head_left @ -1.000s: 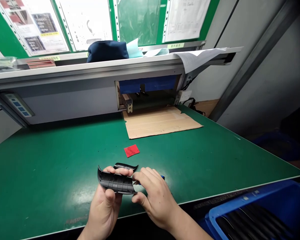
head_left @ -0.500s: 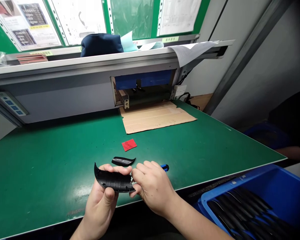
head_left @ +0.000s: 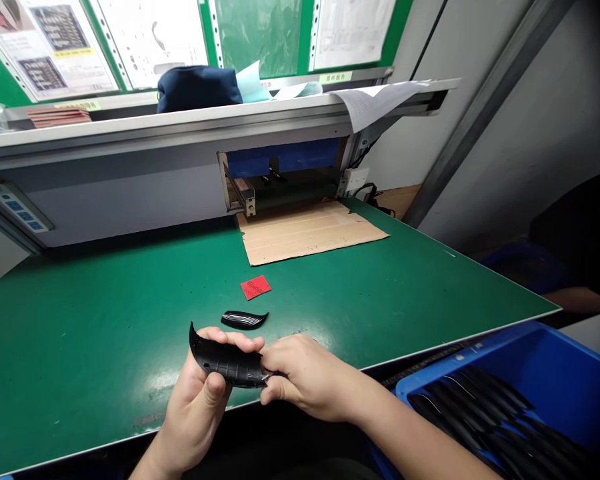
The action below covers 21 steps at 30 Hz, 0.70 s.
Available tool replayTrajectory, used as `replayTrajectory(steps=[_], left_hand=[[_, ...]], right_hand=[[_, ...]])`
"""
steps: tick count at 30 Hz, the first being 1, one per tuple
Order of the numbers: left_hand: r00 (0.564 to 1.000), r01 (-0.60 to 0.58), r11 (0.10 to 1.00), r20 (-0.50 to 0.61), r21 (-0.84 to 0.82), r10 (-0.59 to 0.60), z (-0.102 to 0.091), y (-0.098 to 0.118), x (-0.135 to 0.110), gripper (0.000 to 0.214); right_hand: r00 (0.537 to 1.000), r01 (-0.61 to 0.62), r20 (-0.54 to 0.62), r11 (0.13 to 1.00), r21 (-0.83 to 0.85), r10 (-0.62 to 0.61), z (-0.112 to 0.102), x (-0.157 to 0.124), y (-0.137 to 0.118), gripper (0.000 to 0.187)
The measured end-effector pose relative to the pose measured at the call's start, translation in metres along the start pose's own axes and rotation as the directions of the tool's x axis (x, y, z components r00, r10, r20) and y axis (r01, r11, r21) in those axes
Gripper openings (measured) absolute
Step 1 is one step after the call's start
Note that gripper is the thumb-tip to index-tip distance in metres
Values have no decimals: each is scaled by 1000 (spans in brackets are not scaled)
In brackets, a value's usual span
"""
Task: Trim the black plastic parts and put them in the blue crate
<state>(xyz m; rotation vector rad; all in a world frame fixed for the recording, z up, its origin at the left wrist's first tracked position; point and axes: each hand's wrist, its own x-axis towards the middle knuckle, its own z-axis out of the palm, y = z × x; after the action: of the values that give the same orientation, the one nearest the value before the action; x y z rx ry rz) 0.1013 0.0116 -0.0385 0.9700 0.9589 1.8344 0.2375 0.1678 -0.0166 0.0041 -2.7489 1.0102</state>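
Observation:
A curved black plastic part [head_left: 227, 361] with ribs on its inner face is held over the near edge of the green table [head_left: 105, 313]. My left hand [head_left: 200, 400] grips it from below, thumb across its middle. My right hand [head_left: 305, 377] pinches the part's right end with its fingertips. Whether the right hand also hides a small tool, I cannot tell. A smaller glossy black curved piece [head_left: 244, 320] lies on the table just beyond my hands.
A red square tag [head_left: 255, 287] lies past the small piece. Flat cardboard [head_left: 307, 230] sits before a machine opening [head_left: 280, 180] under a shelf. A blue bin [head_left: 510, 400] with several long black parts stands at the lower right.
The view has shifted, so everything sits a little lower left. My right hand has curled tighter onto the part's right end, and the blue tip seen beside it earlier is now hidden.

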Motion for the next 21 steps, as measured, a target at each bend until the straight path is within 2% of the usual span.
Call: replayTrajectory(steps=[2, 4, 6, 7, 9, 10, 11, 12, 15, 17, 19, 21], left_hand=[[1000, 0, 1000, 1, -24, 0, 1, 2, 4, 32], [1000, -31, 999, 3, 12, 31, -1, 8, 11, 30], [998, -56, 975, 33, 215, 51, -5, 18, 23, 30], [998, -50, 917, 62, 396, 28, -8, 22, 30, 30], [991, -28, 669, 109, 743, -80, -13, 27, 48, 31], [983, -27, 537, 119, 843, -137, -16, 27, 58, 32], [976, -32, 445, 124, 895, -179, -18, 24, 68, 33], [971, -38, 405, 130, 914, -203, -20, 19, 77, 34], [965, -10, 433, 122, 902, -232, -31, -1, 97, 39], [966, 33, 490, 99, 871, -240, -38, -10, 103, 39], [971, 79, 592, 72, 802, -228, -41, -13, 103, 37], [981, 132, 726, 16, 675, -193, -37, -12, 96, 34]], right_hand=[[996, -51, 75, 987, 151, 40, -13, -3, 4, 46], [994, -82, 89, 953, 292, 58, -26, -6, 13, 50], [995, -99, 5, 943, 317, 103, -36, -8, 28, 50], [986, -125, -75, 965, 232, 146, -39, -9, 38, 48], [938, -236, -276, 970, -65, 210, -40, -8, 59, 37], [909, -298, -360, 932, -205, 211, -38, -7, 70, 29], [887, -341, -416, 890, -304, 198, -34, -7, 81, 22], [876, -359, -448, 862, -358, 179, -30, -6, 91, 20], [863, -355, -487, 849, -390, 137, -17, -9, 112, 28], [846, -356, -522, 844, -401, 109, -15, -14, 120, 26], [831, -348, -551, 844, -408, 77, -17, -18, 122, 21], [828, -295, -561, 859, -419, 10, -18, -19, 116, 25]])
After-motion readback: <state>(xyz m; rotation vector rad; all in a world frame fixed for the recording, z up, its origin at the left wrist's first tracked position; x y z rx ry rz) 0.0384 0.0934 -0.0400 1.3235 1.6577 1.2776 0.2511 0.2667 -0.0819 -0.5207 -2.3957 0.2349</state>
